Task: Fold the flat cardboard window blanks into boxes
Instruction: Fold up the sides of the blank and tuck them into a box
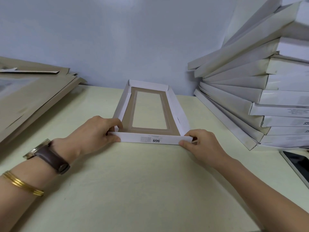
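White card outside, brown inside: the box (173,104) sits mid-table (133,181), its far end close to the wall, side walls raised around the cut-out window. I see the near flap (155,139) standing upright between both hands. My left hand (93,131) pinches its left end, fingers curled over the corner. My right hand (202,144) pinches the right end. Flat blanks (33,97) lie to the left, a leaning stack (250,91) of folded boxes to the right, a phone (299,164) just below it.
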Action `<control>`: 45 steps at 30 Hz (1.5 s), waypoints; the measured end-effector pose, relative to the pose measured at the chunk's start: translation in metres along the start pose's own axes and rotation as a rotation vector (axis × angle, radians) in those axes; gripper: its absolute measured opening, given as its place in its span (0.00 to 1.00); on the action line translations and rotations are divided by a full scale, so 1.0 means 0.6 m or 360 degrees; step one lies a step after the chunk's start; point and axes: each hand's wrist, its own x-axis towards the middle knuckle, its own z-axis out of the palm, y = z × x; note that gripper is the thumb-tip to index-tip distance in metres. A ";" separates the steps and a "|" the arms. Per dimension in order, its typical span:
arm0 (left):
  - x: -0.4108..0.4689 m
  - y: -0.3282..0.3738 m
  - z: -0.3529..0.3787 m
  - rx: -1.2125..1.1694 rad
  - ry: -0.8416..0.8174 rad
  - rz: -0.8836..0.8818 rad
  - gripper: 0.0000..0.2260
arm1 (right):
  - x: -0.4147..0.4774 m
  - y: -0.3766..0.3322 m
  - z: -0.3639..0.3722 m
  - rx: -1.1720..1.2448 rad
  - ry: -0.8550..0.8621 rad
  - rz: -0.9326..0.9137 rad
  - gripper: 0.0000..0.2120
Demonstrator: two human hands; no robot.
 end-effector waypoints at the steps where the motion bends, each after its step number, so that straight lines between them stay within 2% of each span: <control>1: 0.000 0.001 -0.001 0.0011 -0.0006 0.0004 0.08 | -0.001 -0.001 0.000 0.0028 0.0000 0.0013 0.09; 8: -0.006 0.005 0.000 0.0044 -0.0003 -0.0048 0.05 | -0.005 -0.005 -0.002 0.0100 -0.0006 0.0096 0.08; 15: -0.019 0.012 -0.005 -0.0086 0.0047 -0.0112 0.05 | -0.014 -0.018 -0.012 0.0255 0.0139 0.0109 0.06; 18: -0.026 0.019 -0.014 -0.0216 0.0105 -0.0128 0.08 | -0.021 -0.022 -0.017 0.0380 0.0192 0.0106 0.08; 24: -0.031 0.036 -0.031 -0.0224 0.0179 -0.0071 0.09 | -0.029 -0.030 -0.029 0.0474 0.0296 0.0070 0.10; 27: -0.036 0.049 -0.044 -0.0181 0.0289 0.0016 0.09 | -0.036 -0.033 -0.037 0.0545 0.0335 0.0068 0.11; 32: -0.044 0.073 -0.067 -0.0253 0.0528 0.0147 0.03 | -0.049 -0.048 -0.061 0.0656 0.0411 0.0010 0.10; 38: -0.052 0.099 -0.080 -0.0233 0.0850 0.0275 0.10 | -0.066 -0.083 -0.095 0.0832 0.0446 -0.0041 0.09; 45: -0.056 0.112 -0.097 -0.0246 0.1294 0.0416 0.15 | -0.079 -0.136 -0.137 0.0929 0.0606 -0.0281 0.09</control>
